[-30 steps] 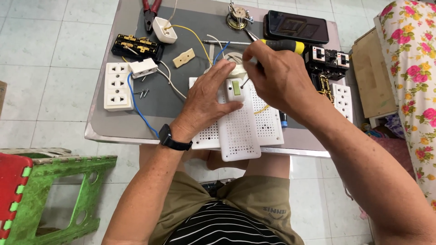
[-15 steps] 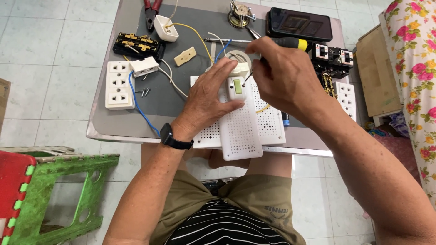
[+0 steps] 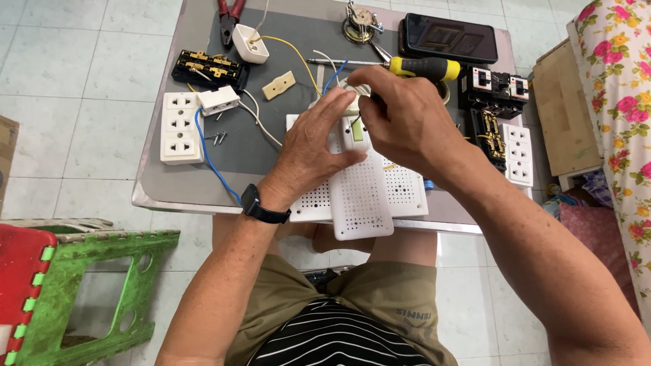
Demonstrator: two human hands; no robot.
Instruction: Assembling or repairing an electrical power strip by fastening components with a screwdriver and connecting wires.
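My left hand (image 3: 319, 146), with a black watch on the wrist, presses down on a white perforated board (image 3: 363, 196) that overhangs the table's near edge, and steadies a small white switch (image 3: 355, 132) mounted on it. My right hand (image 3: 407, 115) pinches something small and dark at the top of that switch; what it is stays hidden by the fingers. A yellow-and-black screwdriver (image 3: 420, 66) lies just beyond my right hand's knuckles, apart from it.
On the grey table (image 3: 169, 190) lie a white triple socket (image 3: 180, 127), a small white block (image 3: 218, 100), a black terminal part (image 3: 207, 68), red pliers (image 3: 230, 12), a dark phone (image 3: 450, 37), black breakers (image 3: 494, 88) and loose wires. A green stool (image 3: 102, 285) stands lower left.
My right hand has moved slightly left and down onto the top of the switch. My left hand stays pressed on the board.
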